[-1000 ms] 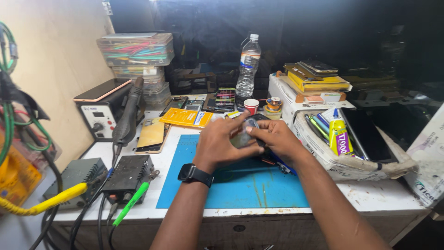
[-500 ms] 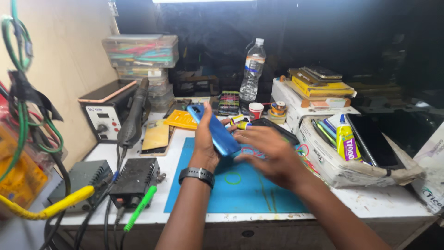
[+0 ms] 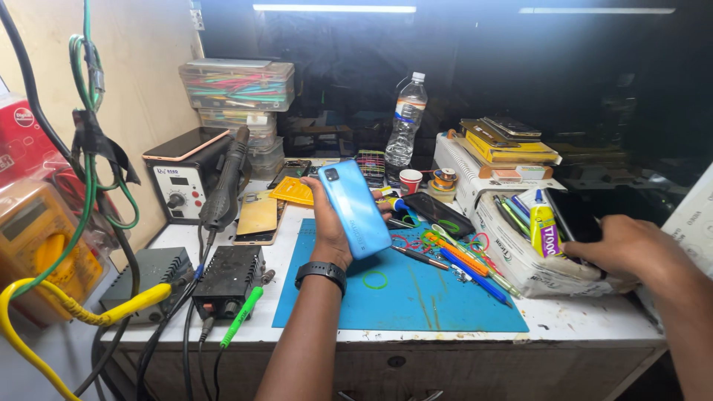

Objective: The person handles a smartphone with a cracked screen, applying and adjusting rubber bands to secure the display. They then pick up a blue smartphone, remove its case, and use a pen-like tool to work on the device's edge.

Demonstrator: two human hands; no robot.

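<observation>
The left hand (image 3: 332, 223) is up above the blue mat (image 3: 416, 289), fingers wrapped round a light blue phone (image 3: 355, 209) and gripping it by its long edges. The phone stands tilted, back cover facing the camera, camera block at its top end, raised clear of the surface (image 3: 579, 323) over the mat's far left part. A black watch (image 3: 321, 272) sits on that wrist. Over at the right edge of the surface, the right hand (image 3: 620, 249) lies palm down, fingers loosely curled, on the white open box of tools (image 3: 520, 256), touching a dark flat screen there; whether it grips anything I cannot tell. Well apart from the phone. Pens and tweezers (image 3: 460, 263) lie strewn on the mat between the two hands.
</observation>
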